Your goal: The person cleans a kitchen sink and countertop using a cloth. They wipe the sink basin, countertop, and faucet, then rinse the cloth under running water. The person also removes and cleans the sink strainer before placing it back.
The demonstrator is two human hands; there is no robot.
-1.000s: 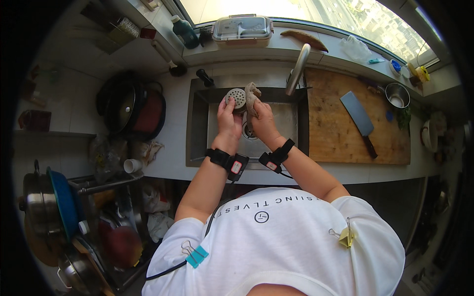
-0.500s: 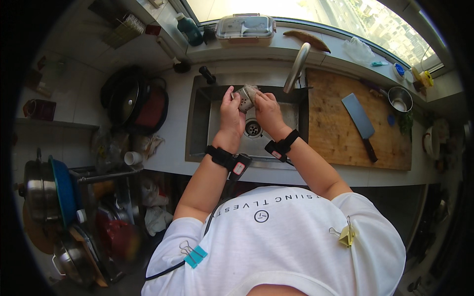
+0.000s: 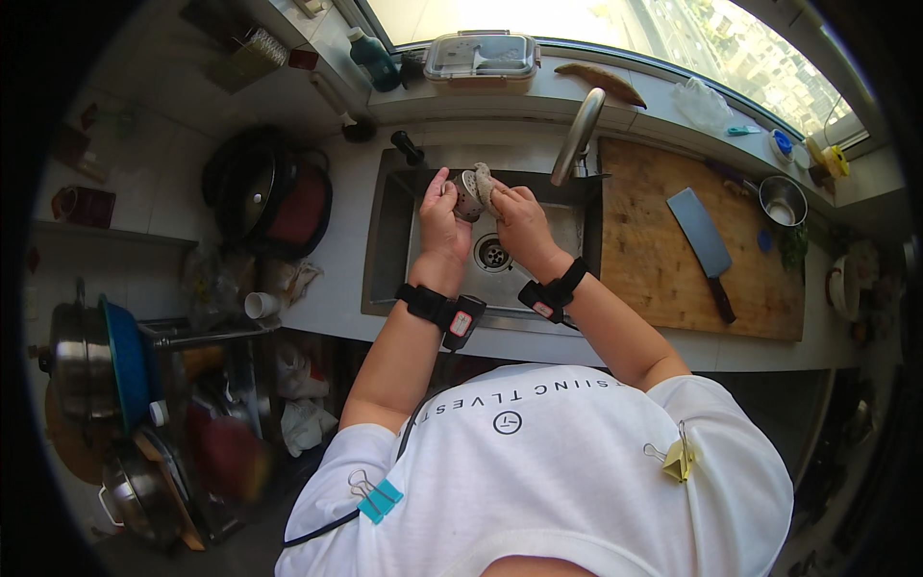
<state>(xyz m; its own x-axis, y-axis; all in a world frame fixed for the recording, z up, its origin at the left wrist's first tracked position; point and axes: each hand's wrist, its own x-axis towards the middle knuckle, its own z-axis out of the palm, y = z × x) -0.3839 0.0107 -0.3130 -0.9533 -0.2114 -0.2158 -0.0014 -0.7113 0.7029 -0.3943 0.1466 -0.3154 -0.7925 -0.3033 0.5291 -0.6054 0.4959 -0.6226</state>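
Note:
Over the steel sink [image 3: 386,240], my left hand [image 3: 441,228] is closed round a small metal strainer basket [image 3: 466,202] with holes in its side. My right hand [image 3: 525,223] grips a greyish rag [image 3: 485,181] and presses it against the basket's rim. Part of the basket lies behind my fingers and the rag. Below the hands, the round drain [image 3: 493,254] shows in the sink floor. The faucet [image 3: 579,139] arches in from the back right.
Right of the sink lies a wooden cutting board [image 3: 644,260] with a cleaver [image 3: 700,236] on it. A small metal pot [image 3: 783,200] stands beyond. A lidded container [image 3: 481,60] sits on the windowsill. At left are a black cooker [image 3: 255,197] and a white cup [image 3: 261,306].
The rag has shifted off the top of the basket toward its right rim, showing more of the basket's edge. My hands stay over the sink in nearly the same place.

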